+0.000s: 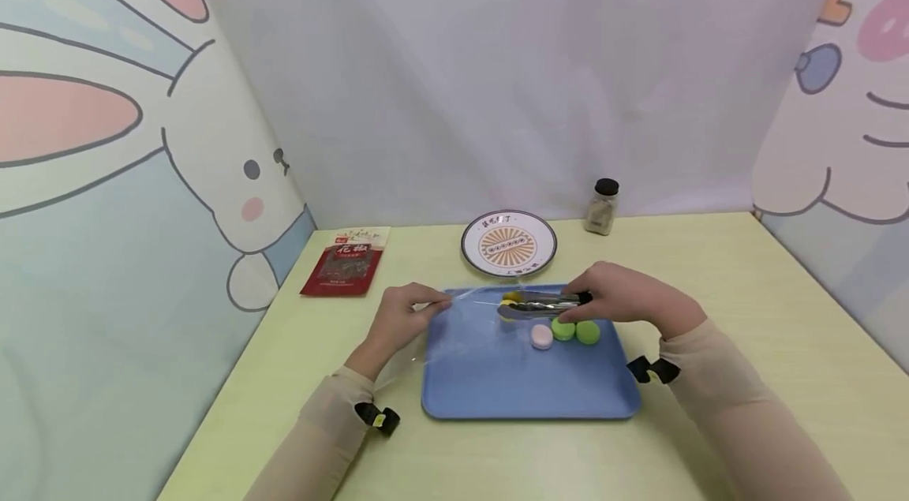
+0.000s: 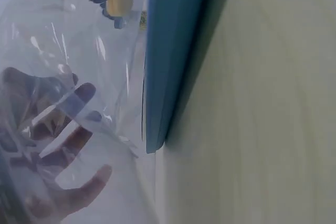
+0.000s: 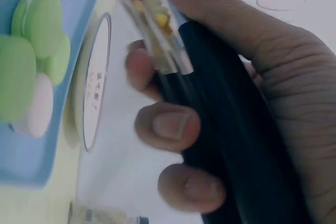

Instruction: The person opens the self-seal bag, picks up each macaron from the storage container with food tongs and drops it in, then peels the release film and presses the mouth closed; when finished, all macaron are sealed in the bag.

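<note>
My left hand [image 1: 401, 319] pinches the edge of a clear plastic bag [image 2: 58, 40] at the tray's left side. In the left wrist view its fingers show through the film. The right hand [image 1: 628, 294] grips metal tongs [image 1: 543, 305] by their black handles. At the tongs' tips is a yellow macaron [image 1: 506, 310], which lies over the blue tray [image 1: 525, 398] by the bag; whether it is inside the bag I cannot tell. Below the tongs, a pink macaron [image 1: 542, 337] and green macarons [image 1: 587, 333] rest on the tray, close together.
Behind the tray stands a round patterned plate [image 1: 508, 244]. A glass jar with a black lid [image 1: 602, 206] is at the back right. A red seasoning packet [image 1: 345, 268] lies at the back left. A white curtain [image 1: 454, 91] closes the table's far side.
</note>
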`<state>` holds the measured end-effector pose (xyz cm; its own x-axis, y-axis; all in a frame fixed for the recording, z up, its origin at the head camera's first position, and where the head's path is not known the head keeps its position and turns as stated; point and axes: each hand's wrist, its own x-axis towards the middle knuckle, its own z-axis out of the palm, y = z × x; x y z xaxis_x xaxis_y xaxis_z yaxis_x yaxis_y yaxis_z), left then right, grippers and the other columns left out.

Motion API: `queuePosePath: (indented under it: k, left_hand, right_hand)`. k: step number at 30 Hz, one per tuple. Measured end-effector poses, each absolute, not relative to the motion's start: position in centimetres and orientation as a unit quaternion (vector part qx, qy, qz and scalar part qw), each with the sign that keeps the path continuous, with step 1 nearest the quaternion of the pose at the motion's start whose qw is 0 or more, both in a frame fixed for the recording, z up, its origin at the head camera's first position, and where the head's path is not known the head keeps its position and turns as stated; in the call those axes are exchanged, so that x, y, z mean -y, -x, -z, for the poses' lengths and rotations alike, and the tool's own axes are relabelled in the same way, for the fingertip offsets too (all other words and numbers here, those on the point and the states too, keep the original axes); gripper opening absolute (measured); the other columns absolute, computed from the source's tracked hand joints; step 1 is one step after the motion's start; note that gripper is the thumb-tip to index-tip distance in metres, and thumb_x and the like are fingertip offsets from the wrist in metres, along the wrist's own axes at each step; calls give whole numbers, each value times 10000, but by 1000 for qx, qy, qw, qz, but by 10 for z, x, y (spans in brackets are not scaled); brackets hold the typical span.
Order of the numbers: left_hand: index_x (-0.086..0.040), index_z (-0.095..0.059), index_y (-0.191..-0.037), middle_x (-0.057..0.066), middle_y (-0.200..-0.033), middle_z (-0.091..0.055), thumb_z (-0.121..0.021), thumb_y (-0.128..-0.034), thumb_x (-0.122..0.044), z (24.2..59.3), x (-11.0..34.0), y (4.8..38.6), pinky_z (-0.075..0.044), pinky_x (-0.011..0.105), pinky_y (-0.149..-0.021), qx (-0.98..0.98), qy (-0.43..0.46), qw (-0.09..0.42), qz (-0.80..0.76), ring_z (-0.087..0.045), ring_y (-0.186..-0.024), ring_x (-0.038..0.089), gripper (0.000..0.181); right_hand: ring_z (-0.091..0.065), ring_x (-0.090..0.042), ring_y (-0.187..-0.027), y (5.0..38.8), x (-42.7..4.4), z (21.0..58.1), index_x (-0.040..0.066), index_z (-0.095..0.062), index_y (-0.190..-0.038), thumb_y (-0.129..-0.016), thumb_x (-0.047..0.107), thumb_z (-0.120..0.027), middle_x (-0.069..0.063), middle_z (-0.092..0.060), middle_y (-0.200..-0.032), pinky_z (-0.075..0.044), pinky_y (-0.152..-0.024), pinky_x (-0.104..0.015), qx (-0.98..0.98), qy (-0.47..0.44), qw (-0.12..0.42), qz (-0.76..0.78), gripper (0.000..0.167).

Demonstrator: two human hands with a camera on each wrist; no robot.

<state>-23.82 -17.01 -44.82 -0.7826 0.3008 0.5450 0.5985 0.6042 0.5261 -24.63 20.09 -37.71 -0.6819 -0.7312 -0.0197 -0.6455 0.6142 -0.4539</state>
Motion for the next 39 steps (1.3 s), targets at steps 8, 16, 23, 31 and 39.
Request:
queuePosePath:
  k: [8, 16, 23, 31, 39]
  left_hand:
    - [-140, -819, -997, -40, -957, -770, -816, -853, -140, 428, 149, 241, -562, 273, -767, 796, 330, 265, 433, -722, -875, 101, 145]
    - [-109, -818, -984, 0, -965, -772, -813, -846, -98, 433, 127, 229, -450, 469, -979, 763, 346, 321, 442, -718, -947, 196, 139]
    - [-140, -818, -1008, -57, -951, -770, -808, -848, -118, 434, 126, 229, -401, 542, -962, 767, 371, 334, 404, -689, -1010, 215, 162]
    - [-152, -830, -918, -24, -1005, -722, -818, -848, -141, 429, 123, 232, -455, 403, -799, 767, 401, 335, 372, -615, -931, 197, 72]
    - [-155, -819, -980, -75, -847, -659, -834, -822, -170, 433, 129, 231, -391, 328, -705, 793, 357, 326, 372, -561, -803, 116, 160]
  right_hand:
    - [-495, 9, -634, 245, -155, 376, 174, -738, -1072, -932, 465, -699, 177, -595, -753, -458, -623, -257, -867, 472, -11, 160, 325]
    - [-508, -9, -622, 244, -113, 376, 194, -711, -983, -910, 400, -746, 164, -578, -726, -463, -617, -274, -870, 467, -8, 156, 222]
    - [-475, 9, -548, 250, -107, 394, 204, -661, -862, -919, 359, -747, 145, -541, -656, -427, -551, -233, -853, 488, 29, 182, 186]
    - [-613, -47, -730, 245, -106, 400, 187, -711, -1121, -899, 372, -767, 83, -693, -891, -528, -684, -322, -884, 442, -12, 149, 294]
    - [-558, -36, -623, 242, -97, 400, 141, -694, -1189, -908, 395, -752, 90, -636, -747, -479, -576, -273, -861, 479, -93, 143, 384]
